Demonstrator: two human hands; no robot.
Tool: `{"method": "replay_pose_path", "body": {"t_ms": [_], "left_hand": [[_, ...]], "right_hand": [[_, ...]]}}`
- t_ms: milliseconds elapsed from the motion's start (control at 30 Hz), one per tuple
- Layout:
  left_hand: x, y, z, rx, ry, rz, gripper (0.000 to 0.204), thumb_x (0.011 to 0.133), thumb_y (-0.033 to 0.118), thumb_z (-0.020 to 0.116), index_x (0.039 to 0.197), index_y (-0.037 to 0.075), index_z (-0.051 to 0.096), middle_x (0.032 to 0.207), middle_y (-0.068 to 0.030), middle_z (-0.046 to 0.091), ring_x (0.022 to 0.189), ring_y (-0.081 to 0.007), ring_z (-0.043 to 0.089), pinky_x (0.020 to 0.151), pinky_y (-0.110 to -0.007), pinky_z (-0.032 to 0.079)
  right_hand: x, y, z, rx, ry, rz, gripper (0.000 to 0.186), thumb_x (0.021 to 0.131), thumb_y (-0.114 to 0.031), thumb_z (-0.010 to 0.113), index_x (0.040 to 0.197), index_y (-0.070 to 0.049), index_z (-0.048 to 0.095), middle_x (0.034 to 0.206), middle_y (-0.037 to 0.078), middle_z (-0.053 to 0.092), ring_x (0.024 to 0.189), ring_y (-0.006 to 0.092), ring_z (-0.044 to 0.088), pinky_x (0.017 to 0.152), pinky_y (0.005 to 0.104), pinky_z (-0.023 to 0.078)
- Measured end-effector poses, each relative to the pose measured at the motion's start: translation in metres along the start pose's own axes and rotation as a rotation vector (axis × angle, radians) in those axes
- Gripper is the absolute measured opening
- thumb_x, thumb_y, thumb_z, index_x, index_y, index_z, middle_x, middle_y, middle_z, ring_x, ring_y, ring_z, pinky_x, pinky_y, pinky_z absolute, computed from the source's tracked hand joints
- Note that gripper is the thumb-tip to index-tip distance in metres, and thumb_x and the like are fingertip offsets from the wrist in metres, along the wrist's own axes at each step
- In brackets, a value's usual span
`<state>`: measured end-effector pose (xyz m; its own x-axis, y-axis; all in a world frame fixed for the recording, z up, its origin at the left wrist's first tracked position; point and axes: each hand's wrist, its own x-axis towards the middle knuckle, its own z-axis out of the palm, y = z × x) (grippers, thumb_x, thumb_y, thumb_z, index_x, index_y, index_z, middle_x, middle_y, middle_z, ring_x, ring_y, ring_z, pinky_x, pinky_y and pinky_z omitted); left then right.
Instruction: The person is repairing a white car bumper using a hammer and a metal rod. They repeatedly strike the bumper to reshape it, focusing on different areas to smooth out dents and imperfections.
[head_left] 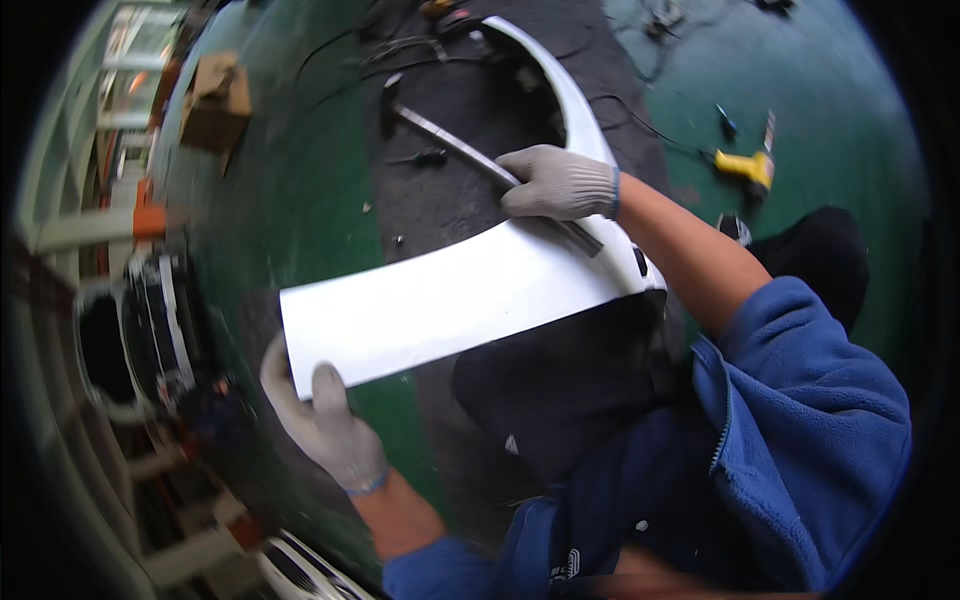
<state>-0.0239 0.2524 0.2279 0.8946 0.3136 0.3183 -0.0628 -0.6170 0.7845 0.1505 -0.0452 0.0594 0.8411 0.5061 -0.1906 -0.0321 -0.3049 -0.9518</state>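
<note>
A white car fender (440,300) lies across in front of my knees, its curved wheel-arch edge reaching away at the far side. My left hand (325,420), in a pale knit glove, grips the fender's left end, thumb on top and fingers wrapped round the edge. My right hand (560,183), gloved alike, is closed round the handle of a metal hammer (455,145). The hammer head points to the far left, and the handle's butt end shows over the fender's right part. What the fingers do under the fender is hidden.
A dark mat covers part of the green floor (320,220). A screwdriver (425,158) lies beyond the fender. To the right are a yellow heat-gun-like power tool (745,165) with a cord and a blue-handled tool (727,122). A cardboard box (217,105) and shelving (90,235) stand left.
</note>
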Motion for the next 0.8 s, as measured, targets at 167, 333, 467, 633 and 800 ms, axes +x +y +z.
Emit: {"method": "replay_pose_path", "body": {"t_ms": [167,333,467,633,800], "left_hand": [[-0.031,-0.007,0.009,-0.129,-0.062,-0.073,0.057,0.109,0.02,0.061,0.157,-0.008,0.05,0.146,-0.0218,0.063,0.131,-0.0276,0.063,0.114,-0.042,0.051],[-0.012,-0.044,-0.03,-0.016,-0.184,0.03,0.059,0.105,0.005,0.059,0.16,-0.011,0.045,0.153,-0.0224,0.059,0.136,-0.0281,0.062,0.118,-0.04,0.048],[-0.006,-0.059,-0.03,-0.058,-0.157,-0.105,0.056,0.106,0.007,0.065,0.158,-0.009,0.05,0.148,-0.0192,0.062,0.134,-0.0251,0.062,0.118,-0.039,0.048],[0.0,-0.106,-0.04,-0.095,-0.132,-0.095,0.058,0.104,0.008,0.067,0.158,-0.008,0.051,0.148,-0.0184,0.062,0.134,-0.025,0.062,0.119,-0.039,0.047],[0.012,-0.104,-0.044,-0.072,-0.189,-0.016,0.064,0.1,0.009,0.07,0.159,-0.009,0.052,0.15,-0.0191,0.061,0.135,-0.027,0.062,0.119,-0.04,0.047]], "right_hand": [[-0.042,0.027,0.002,0.029,0.09,0.03,0.033,0.094,-0.03,0.066,0.11,-0.002,0.071,0.092,0.017,0.073,0.088,0.0288,0.071,0.087,0.045,0.056],[-0.041,0.034,0.035,0.033,0.186,0.078,0.038,0.098,-0.03,0.065,0.128,-0.006,0.071,0.102,0.02,0.076,0.097,0.032,0.074,0.091,0.0464,0.057],[-0.056,0.052,0.061,0.153,0.348,0.029,0.043,0.098,-0.02,0.064,0.138,-0.007,0.07,0.117,0.016,0.08,0.109,0.0277,0.076,0.105,0.0426,0.058],[-0.112,0.03,0.079,0.445,0.249,0.127,0.046,0.094,-0.013,0.065,0.139,-0.001,0.066,0.11,0.01,0.079,0.093,0.0148,0.074,0.089,0.0344,0.062],[-0.176,-0.005,0.1,0.114,-0.016,0.136,0.034,0.103,-0.033,0.074,0.121,-0.005,0.071,0.091,0.009,0.072,0.087,0.0201,0.07,0.085,0.0389,0.058]]}}
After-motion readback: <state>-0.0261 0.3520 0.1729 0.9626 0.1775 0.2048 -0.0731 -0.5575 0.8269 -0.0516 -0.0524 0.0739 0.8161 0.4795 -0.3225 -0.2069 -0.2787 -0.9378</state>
